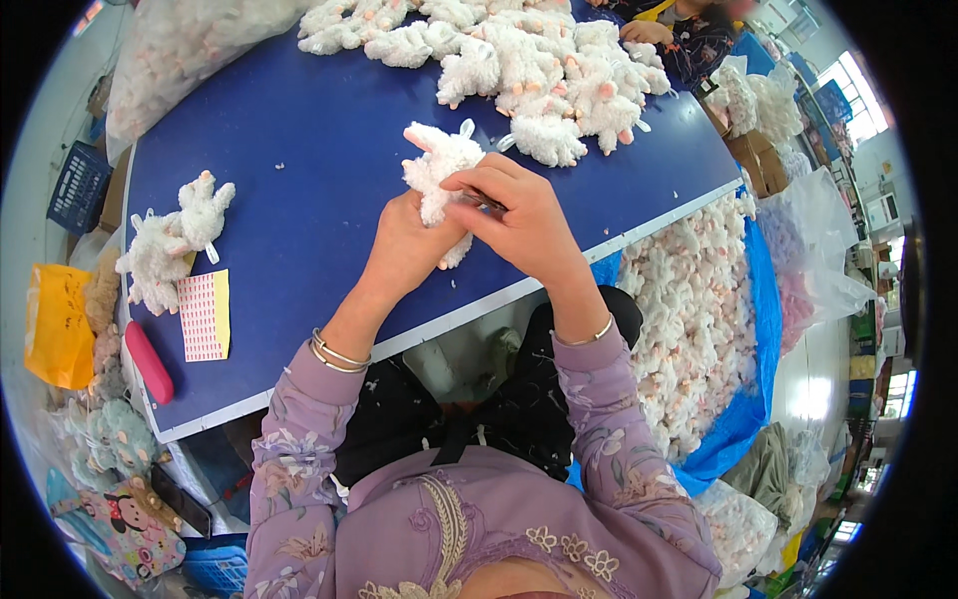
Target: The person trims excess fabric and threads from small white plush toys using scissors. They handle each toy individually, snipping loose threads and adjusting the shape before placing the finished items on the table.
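A small white fluffy plush toy [442,158] with pink tips and a pale loop tag is gripped in my left hand [397,245] above the near edge of the blue table. My right hand [524,212] is closed in a pinch against the toy's side. Between its thumb and fingers shows a small dark metal tool [483,201], its kind mostly hidden by the fingers. Part of the toy's lower body pokes out below my hands.
White plush toys [529,65] are heaped at the table's far side, near another person's hand [647,32]. Two more toys [175,240], a sticker sheet [205,314] and a pink case [149,362] lie left. A blue-lined container [689,319] of plush pieces stands right.
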The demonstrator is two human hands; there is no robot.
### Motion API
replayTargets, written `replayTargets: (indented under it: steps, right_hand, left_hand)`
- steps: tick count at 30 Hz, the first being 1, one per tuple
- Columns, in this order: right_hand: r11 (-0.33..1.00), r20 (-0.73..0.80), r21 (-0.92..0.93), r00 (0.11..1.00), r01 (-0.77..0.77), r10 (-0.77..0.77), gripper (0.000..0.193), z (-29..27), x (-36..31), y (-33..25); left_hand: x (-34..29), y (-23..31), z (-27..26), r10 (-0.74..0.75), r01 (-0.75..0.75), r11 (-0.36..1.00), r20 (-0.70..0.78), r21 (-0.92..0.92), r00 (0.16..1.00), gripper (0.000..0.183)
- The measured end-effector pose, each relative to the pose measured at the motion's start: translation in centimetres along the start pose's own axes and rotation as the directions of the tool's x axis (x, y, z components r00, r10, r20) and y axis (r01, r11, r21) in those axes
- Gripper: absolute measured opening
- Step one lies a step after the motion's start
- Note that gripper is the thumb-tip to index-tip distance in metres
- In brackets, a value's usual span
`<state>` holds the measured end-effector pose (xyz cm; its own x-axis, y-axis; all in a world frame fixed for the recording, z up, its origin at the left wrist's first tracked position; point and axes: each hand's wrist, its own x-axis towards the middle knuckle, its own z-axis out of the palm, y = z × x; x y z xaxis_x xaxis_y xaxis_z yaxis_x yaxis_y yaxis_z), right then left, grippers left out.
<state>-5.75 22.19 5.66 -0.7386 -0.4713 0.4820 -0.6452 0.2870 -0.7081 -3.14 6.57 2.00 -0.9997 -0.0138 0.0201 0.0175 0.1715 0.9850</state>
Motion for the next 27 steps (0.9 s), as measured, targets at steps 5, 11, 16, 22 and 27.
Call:
replayTargets:
  steps: [5, 11, 16, 22, 27]
  right_hand:
    - [0.982, -0.118, 0.148, 0.984, -0.118, 0.136, 0.007, 0.7, -0.1, 1.1]
    - [0.814, -0.069, 0.499, 0.923, -0.296, 0.378, 0.022, -1.3, -0.2, 1.4]
    - [0.808, -0.035, 0.495, 0.922, -0.32, 0.387, 0.028, -1.4, -0.5, 2.1]
    - [0.874, -0.263, 0.361, 0.864, -0.324, 0.429, 0.032, -2.4, -0.5, 3.2]
    - [0.826, -0.287, 0.462, 0.827, -0.323, 0.484, 0.026, -3.1, -0.2, 4.3]
  left_hand:
    - [-0.1, 0.4, -0.1, -0.069, 0.07, 0.997, 0.032, -0.028, 0.997, 0.031]
    - [-0.1, 0.8, -0.3, -0.095, 0.097, 0.993, 0.022, -0.067, 0.995, 0.03]
    - [0.0, 0.5, -0.1, -0.034, 0.032, 0.996, -0.017, -0.082, 0.999, 0.03]
    - [0.1, 0.4, -0.4, -0.03, 0.029, 0.984, -0.004, -0.177, 1.0, 0.031]
    - [0.4, -0.9, -0.5, -0.068, 0.081, 0.937, 0.049, -0.341, 0.996, 0.032]
